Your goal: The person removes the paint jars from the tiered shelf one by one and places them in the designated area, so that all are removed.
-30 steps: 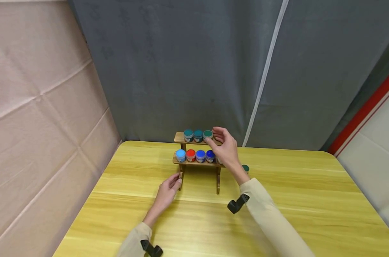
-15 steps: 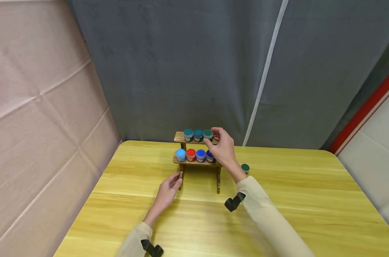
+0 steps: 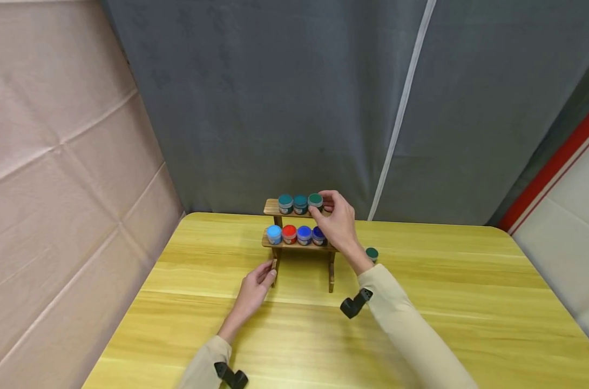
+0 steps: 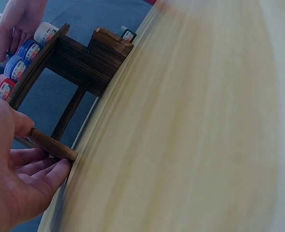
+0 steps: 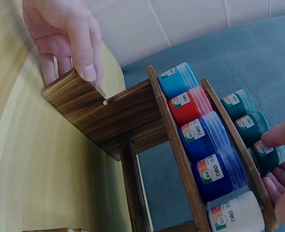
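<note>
A two-tier wooden rack (image 5: 127, 116) stands on the table with small paint jars on both shelves. My left hand (image 3: 251, 289) grips the lower front end of its left side panel (image 4: 55, 145), thumb on one face and fingers on the other. Up at the top shelf, my right hand (image 3: 339, 221) pinches a green paint jar (image 3: 316, 201) between thumb and fingers. Two teal jars (image 3: 292, 203) sit to the left of that jar. Along the lower shelf are a light blue jar (image 5: 177, 80), a red jar (image 5: 189, 105), two darker blue jars (image 5: 219, 174) and a white jar (image 5: 236, 212).
Another green-lidded jar (image 3: 371, 254) stands on the yellow wood-grain table (image 3: 445, 292), right of the rack and partly behind my right wrist. A grey curtain (image 3: 275, 108) hangs behind the table. Pale fabric (image 3: 70, 216) covers the left side.
My right hand has shifted slightly left and its fingers have come in around the green jar, which looks slightly raised now. The left hand stays on the rack panel.
</note>
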`<state>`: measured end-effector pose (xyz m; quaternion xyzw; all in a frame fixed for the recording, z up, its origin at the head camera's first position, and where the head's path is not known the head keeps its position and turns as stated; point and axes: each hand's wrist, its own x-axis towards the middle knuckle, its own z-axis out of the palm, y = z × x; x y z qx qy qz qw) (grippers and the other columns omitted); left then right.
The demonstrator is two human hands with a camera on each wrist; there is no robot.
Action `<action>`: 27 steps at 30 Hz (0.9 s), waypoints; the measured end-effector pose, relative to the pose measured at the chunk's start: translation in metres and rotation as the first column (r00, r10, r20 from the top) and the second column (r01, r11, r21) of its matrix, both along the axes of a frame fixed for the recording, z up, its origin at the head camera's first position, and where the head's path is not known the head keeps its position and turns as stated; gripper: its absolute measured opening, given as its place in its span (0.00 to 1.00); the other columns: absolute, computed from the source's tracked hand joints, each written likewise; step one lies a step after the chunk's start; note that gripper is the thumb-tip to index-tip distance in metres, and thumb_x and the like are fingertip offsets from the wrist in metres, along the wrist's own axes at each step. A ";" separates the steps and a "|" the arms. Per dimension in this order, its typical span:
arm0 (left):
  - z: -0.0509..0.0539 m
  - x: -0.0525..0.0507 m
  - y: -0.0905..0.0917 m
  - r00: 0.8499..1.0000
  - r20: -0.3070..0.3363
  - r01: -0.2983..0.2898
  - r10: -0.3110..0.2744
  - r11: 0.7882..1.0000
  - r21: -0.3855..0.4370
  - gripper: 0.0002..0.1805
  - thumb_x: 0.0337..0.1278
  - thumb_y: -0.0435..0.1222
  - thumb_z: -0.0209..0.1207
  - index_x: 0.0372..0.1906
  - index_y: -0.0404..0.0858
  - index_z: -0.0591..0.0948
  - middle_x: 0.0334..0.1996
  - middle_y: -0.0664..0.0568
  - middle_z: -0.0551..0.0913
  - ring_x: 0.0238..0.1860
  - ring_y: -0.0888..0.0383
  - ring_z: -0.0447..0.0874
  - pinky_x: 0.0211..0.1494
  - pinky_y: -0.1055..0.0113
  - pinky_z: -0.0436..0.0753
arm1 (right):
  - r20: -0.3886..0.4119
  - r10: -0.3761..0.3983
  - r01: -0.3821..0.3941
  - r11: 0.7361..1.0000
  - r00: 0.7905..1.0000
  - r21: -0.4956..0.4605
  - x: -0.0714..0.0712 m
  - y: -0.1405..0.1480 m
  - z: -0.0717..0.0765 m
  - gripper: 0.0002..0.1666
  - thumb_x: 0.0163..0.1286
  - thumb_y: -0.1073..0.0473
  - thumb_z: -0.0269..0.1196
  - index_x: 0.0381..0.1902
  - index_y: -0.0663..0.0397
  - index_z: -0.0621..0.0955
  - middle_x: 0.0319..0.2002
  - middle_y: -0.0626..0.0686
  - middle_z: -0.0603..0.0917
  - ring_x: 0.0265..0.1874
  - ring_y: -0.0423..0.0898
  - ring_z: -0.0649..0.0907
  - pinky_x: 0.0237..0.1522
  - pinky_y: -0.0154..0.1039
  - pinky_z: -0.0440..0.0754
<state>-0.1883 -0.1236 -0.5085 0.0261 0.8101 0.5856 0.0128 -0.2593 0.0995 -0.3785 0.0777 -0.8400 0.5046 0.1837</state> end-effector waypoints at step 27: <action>0.000 -0.003 0.002 1.000 -0.007 0.007 -0.007 1.000 0.006 0.26 0.76 0.39 0.53 0.71 0.30 0.71 0.66 0.34 0.77 0.67 0.38 0.76 0.69 0.51 0.80 | -0.042 -0.013 0.010 0.998 0.999 -0.066 -0.002 0.024 0.003 0.22 0.67 0.57 0.70 0.56 0.58 0.79 0.51 0.58 0.84 0.51 0.53 0.86 0.60 0.47 0.86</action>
